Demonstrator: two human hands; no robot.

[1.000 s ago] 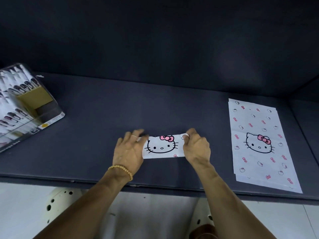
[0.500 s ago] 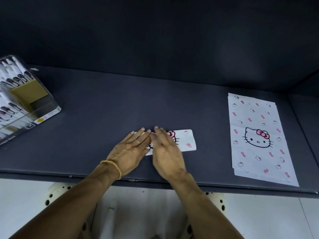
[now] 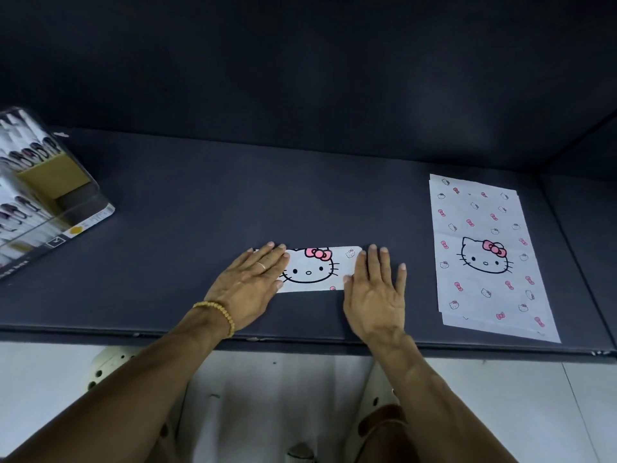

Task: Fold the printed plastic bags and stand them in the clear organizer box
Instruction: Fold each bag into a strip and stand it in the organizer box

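A folded white bag (image 3: 314,270) printed with a cat face and pink bow lies flat on the dark table, near its front edge. My left hand (image 3: 248,285) presses flat on the bag's left end, fingers straight. My right hand (image 3: 375,289) lies flat over the bag's right end, fingers spread. A stack of unfolded printed bags (image 3: 485,255) lies flat to the right. The clear organizer box (image 3: 43,195) stands at the far left, holding several folded bags upright.
The dark table (image 3: 200,212) ends in a front edge just below my wrists. A dark wall rises behind it and a side wall closes the right end. Pale floor and perforated shoes show below the table.
My hands were together over the bag's left part half a second ago. My right hand has slid right along the bag to its right end, and the cat face shows between my hands again.
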